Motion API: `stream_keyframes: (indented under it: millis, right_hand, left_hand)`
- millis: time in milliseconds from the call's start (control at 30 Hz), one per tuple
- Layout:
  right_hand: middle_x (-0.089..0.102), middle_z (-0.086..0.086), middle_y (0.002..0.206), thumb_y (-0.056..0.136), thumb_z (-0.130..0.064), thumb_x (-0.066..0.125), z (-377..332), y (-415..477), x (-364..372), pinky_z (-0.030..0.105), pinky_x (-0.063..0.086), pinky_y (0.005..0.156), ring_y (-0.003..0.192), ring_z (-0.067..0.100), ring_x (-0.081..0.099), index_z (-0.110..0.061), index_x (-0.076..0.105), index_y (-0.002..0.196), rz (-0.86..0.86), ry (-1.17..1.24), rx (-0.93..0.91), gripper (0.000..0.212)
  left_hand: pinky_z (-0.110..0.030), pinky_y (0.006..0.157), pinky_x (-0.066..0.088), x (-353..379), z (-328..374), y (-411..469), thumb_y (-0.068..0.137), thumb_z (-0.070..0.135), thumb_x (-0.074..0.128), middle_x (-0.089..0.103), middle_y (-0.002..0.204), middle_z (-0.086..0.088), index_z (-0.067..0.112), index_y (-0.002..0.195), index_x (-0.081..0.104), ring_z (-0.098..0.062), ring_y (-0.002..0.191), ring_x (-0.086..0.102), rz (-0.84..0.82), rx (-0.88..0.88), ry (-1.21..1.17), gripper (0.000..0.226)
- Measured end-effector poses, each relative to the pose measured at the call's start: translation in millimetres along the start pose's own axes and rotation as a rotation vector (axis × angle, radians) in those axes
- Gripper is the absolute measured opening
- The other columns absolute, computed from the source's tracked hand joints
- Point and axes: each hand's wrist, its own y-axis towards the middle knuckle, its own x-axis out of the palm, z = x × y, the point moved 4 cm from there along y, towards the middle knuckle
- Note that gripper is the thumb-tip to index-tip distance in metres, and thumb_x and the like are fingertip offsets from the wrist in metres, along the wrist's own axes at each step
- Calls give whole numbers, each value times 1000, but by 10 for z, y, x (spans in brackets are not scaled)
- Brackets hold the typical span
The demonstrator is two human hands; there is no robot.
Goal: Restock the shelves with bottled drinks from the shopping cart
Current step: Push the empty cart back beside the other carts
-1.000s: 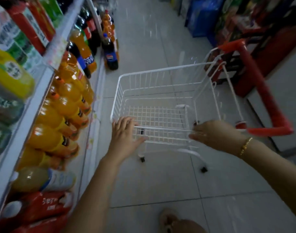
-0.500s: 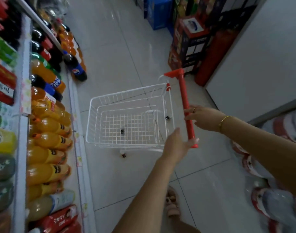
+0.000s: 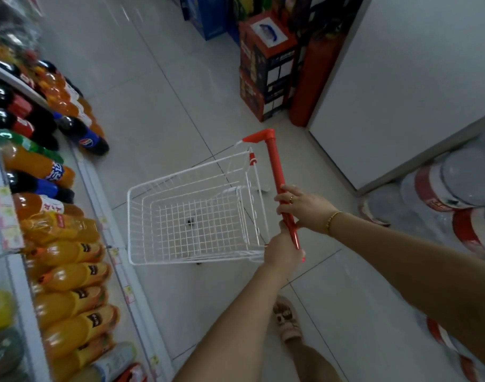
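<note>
A small white wire shopping cart (image 3: 142, 221) stands on the tiled floor in the aisle, its basket holding nothing. Its red handle bar (image 3: 275, 166) runs along the cart's right side. My left hand (image 3: 281, 250) grips the near end of the handle, and my right hand (image 3: 304, 209) is wrapped around the bar just above it. Shelves (image 3: 109, 230) on the left carry rows of orange soda bottles (image 3: 70, 277) lying with caps outward, with dark cola bottles (image 3: 84, 136) farther along.
Red and black cartons (image 3: 266, 64) and a red cylinder (image 3: 315, 75) stand ahead on the right beside a white cabinet (image 3: 401, 86). Packs of water bottles (image 3: 456, 188) lie on the floor at right. My sandalled foot (image 3: 287, 318) is behind the cart.
My hands went from the basket's rim to the red handle and closed on it. The cart has swung so its handle faces me, and the view turned right.
</note>
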Motion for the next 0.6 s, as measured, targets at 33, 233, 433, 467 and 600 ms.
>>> stream_keyframes:
  millis: [33, 233, 433, 467, 600]
  right_hand:
    - [28, -7, 151, 81, -27, 69, -57, -7, 27, 35, 32, 110, 145, 23, 8, -32, 47, 128, 14, 32, 24, 52]
    - [37, -2, 146, 86, -29, 61, -661, -267, 322, 46, 2, 117, 142, 30, 18, -31, 47, 130, 106, 78, 164, 46]
    - [49, -5, 134, 94, -8, 42, -1235, -528, 501, 36, 29, 109, 123, 23, 41, -30, 44, 137, 207, 273, 307, 49]
    - [51, -3, 131, 94, -8, 41, -1223, -607, 543, 33, 35, 103, 120, 22, 43, -28, 45, 136, 186, 301, 393, 47]
    - [60, 5, 115, 91, -12, 49, -1276, -928, 834, 37, 48, 93, 112, 25, 55, -17, 59, 118, -47, 402, 584, 29]
  left_hand:
    - [-38, 85, 51, -41, -60, -27, 79, 15, 67, 65, 110, -13, 15, 138, 24, -31, 102, 63, -32, 4, 20, 73]
    - [-35, 83, 56, -422, -646, -413, 80, 11, 66, 65, 106, -1, 39, 141, 22, -17, 95, 65, -348, 87, 66, 80]
    - [-32, 86, 47, -1158, -1161, -751, 89, 9, 49, 58, 124, -12, 34, 143, 31, -31, 108, 58, -462, 221, 717, 63]
    - [-31, 90, 44, -1275, -1243, -746, 90, 7, 45, 55, 129, -13, 34, 142, 34, -32, 113, 55, -426, 247, 833, 60]
    - [-32, 98, 39, -1600, -1471, -673, 94, 12, 39, 51, 132, -12, 29, 135, 45, -30, 121, 48, -177, 219, 946, 45]
